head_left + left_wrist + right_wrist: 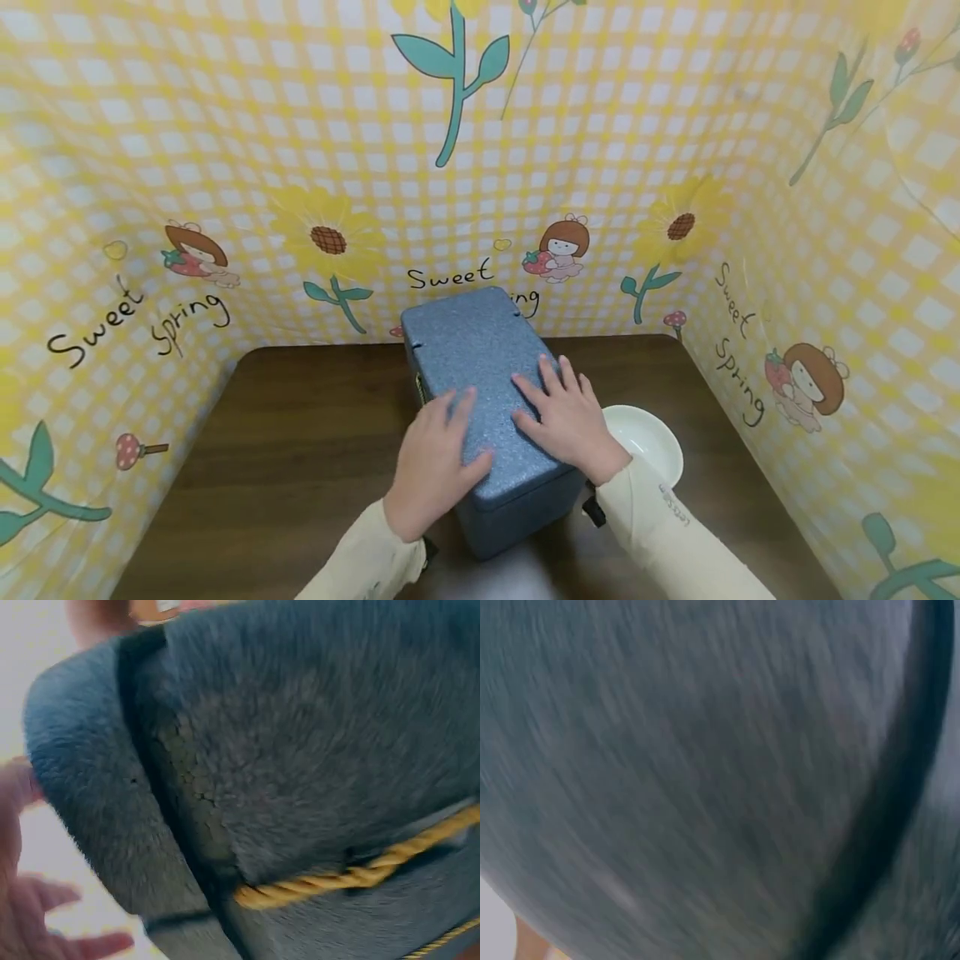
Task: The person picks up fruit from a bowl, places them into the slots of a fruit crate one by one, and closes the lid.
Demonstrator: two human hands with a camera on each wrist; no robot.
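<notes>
A blue-grey foam box [480, 358] with its lid on stands on the brown table. Yellow twisted rope [322, 889] runs along its side below the lid seam in the left wrist view. My left hand [435, 458] is at the lid's near left edge, thumb and fingers spread over the top. Across from it, my right hand [566, 412] lies over the right edge of the lid, fingers spread. The box's wall [690, 765] fills the blurred right wrist view, where no fingers show. What the box contains is hidden.
To the right of the box, partly behind my right wrist, sits a white bowl [660, 442]. The wooden table [300, 467] meets a yellow checked cloth [637, 125] hung at the back and both sides.
</notes>
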